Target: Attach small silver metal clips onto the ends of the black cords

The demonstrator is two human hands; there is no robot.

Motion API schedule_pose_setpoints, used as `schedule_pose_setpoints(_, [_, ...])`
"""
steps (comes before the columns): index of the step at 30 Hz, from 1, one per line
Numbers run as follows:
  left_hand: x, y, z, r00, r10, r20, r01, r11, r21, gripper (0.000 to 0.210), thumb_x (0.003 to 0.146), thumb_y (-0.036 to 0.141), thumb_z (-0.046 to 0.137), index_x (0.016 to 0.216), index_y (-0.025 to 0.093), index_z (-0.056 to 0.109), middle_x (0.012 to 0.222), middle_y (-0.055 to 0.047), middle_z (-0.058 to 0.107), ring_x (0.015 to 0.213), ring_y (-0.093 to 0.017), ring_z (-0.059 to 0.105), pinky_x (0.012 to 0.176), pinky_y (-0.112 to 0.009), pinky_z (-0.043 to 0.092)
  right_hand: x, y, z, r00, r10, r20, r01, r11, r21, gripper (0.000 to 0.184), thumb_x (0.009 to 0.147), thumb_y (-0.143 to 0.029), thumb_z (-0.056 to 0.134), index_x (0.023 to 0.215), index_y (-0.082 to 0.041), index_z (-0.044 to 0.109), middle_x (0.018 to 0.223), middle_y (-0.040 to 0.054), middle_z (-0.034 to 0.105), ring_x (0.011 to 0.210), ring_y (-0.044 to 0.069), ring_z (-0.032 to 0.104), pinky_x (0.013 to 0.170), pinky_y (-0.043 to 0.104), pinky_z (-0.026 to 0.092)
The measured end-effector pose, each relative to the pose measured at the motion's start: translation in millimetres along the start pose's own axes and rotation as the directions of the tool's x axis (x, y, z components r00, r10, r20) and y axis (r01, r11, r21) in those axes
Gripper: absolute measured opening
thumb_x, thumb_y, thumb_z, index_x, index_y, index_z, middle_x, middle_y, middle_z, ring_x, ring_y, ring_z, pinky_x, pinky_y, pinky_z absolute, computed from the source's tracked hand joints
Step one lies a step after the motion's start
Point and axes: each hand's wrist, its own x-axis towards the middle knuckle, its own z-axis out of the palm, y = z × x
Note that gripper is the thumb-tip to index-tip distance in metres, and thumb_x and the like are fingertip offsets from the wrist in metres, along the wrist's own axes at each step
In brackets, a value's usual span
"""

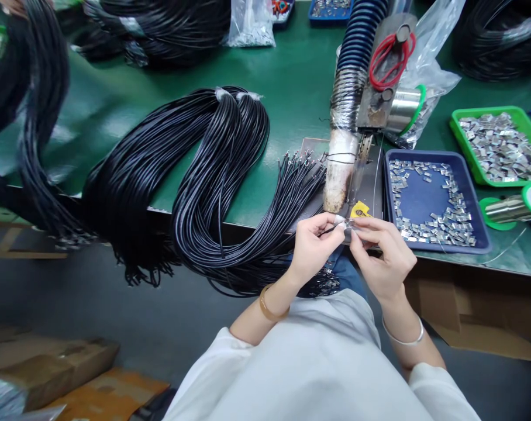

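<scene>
My left hand is closed in a pinch at the table's front edge, with white wraps on its fingertips and the end of a thin black cable between them. Facing it, my right hand pinches a small metal connector against that cable end; fingers partly cover both. A big bundle of black cables with bare wire tips lies to the left, partly hanging over the edge. Just above my fingers end a white-wrapped hose nozzle and a soldering fixture. Beside them lies a yellow tag.
Right of my hands stand a blue tray and a green tray of small metal connectors. Solder wire spools sit near the fixture and at the right edge. More cable bundles and a plastic bag lie farther back.
</scene>
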Motion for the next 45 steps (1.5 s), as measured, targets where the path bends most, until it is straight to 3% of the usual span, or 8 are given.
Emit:
schedule_pose_setpoints(10, [-0.4, -5.4, -6.2, 0.995, -0.052, 0.084, 0.056, 0.997, -0.044, 0.013, 0.079, 0.026, 0.07, 0.08, 0.012, 0.069, 0.064, 0.002, 0.061, 0.056, -0.005, 0.049, 0.054, -0.017, 0.041, -4.3, 1.5, 0.9, 0.997, -0.078, -0.009, 0.078, 0.997, -0.029, 0.024, 0.08, -0.005, 0.07, 0.097, -0.022, 0.066, 0.102, 0.0037, 0.075, 0.083, 0.013, 0.071, 0.061, 0.021, 0.057])
schedule_pose_setpoints(16, [-4.9, -2.6, -10.8, 0.981, -0.094, 0.172, 0.102, 0.994, -0.039, 0.014, 0.078, 0.024, 0.07, 0.074, 0.012, 0.066, 0.053, 0.004, 0.054, 0.047, -0.004, 0.045, 0.049, -0.017, 0.037, 2.0, -1.0, -7.4, 0.961, 0.259, 0.099, -0.269, 0.957, 0.112, 0.006, 0.088, -0.017, 0.066, 0.09, -0.022, 0.069, 0.09, 0.0017, 0.072, 0.078, 0.013, 0.069, 0.06, 0.023, 0.057])
schedule_pose_setpoints(19, [-7.6, -3.9, -9.8, 0.978, -0.064, 0.197, 0.075, 0.996, -0.049, 0.015, 0.079, 0.026, 0.072, 0.079, 0.012, 0.068, 0.059, 0.001, 0.06, 0.054, -0.007, 0.053, 0.055, -0.018, 0.044, 3.7, -1.9, -14.0, 0.981, 0.183, 0.061, -0.185, 0.983, 0.022, 0.012, 0.087, -0.016, 0.068, 0.095, -0.024, 0.072, 0.087, 0.0008, 0.069, 0.076, 0.012, 0.065, 0.065, 0.024, 0.056])
schedule_pose_setpoints(24, [-10.3, -4.8, -9.2, 0.978, -0.023, 0.208, 0.03, 0.999, -0.032, 0.017, 0.083, 0.03, 0.071, 0.084, 0.013, 0.068, 0.068, -0.001, 0.064, 0.063, -0.009, 0.06, 0.066, -0.02, 0.05, -0.3, -1.0, -14.2, 0.981, 0.039, 0.188, -0.032, 0.999, -0.038, 0.012, 0.087, -0.014, 0.066, 0.095, -0.022, 0.067, 0.086, 0.001, 0.068, 0.076, 0.013, 0.065, 0.07, 0.026, 0.056])
schedule_pose_setpoints(30, [-9.5, -2.4, -12.4, 0.969, -0.09, 0.231, 0.11, 0.991, -0.077, 0.023, 0.082, 0.034, 0.073, 0.083, 0.012, 0.069, 0.061, 0.001, 0.06, 0.055, -0.007, 0.053, 0.057, -0.019, 0.044, -2.6, 2.3, -10.2, 0.958, 0.25, 0.141, -0.271, 0.949, 0.159, 0.003, 0.091, -0.02, 0.062, 0.093, -0.021, 0.062, 0.091, 0.0017, 0.068, 0.077, 0.013, 0.069, 0.069, 0.026, 0.06])
schedule_pose_setpoints(33, [-7.5, -3.9, -12.4, 0.974, -0.091, 0.206, 0.109, 0.991, -0.075, 0.022, 0.082, 0.033, 0.073, 0.079, 0.011, 0.07, 0.057, 0.002, 0.057, 0.053, -0.005, 0.049, 0.053, -0.018, 0.039, -2.5, 2.3, -9.2, 0.988, 0.154, 0.025, -0.156, 0.981, 0.113, 0.011, 0.086, -0.015, 0.068, 0.093, -0.022, 0.064, 0.099, 0.0042, 0.072, 0.09, 0.017, 0.072, 0.074, 0.029, 0.062])
schedule_pose_setpoints(38, [-4.4, -6.7, -7.1, 0.995, -0.044, 0.094, 0.053, 0.994, -0.092, 0.017, 0.08, 0.029, 0.074, 0.083, 0.012, 0.074, 0.072, -0.002, 0.07, 0.062, -0.008, 0.059, 0.061, -0.018, 0.049, -3.5, 5.1, -4.7, 0.996, -0.075, 0.043, 0.078, 0.995, -0.059, 0.02, 0.084, -0.009, 0.068, 0.096, -0.024, 0.065, 0.104, 0.0036, 0.076, 0.094, 0.017, 0.074, 0.084, 0.031, 0.062])
schedule_pose_setpoints(45, [-2.8, -6.1, 1.4, 1.0, 0.017, -0.007, -0.017, 0.998, -0.064, 0.011, 0.079, 0.023, 0.072, 0.082, 0.013, 0.076, 0.076, -0.004, 0.074, 0.072, -0.012, 0.068, 0.07, -0.021, 0.056, -1.5, 8.7, -0.2, 0.988, -0.147, 0.046, 0.152, 0.978, -0.141, 0.021, 0.084, -0.009, 0.068, 0.097, -0.024, 0.064, 0.107, 0.0048, 0.076, 0.094, 0.017, 0.075, 0.082, 0.028, 0.062])
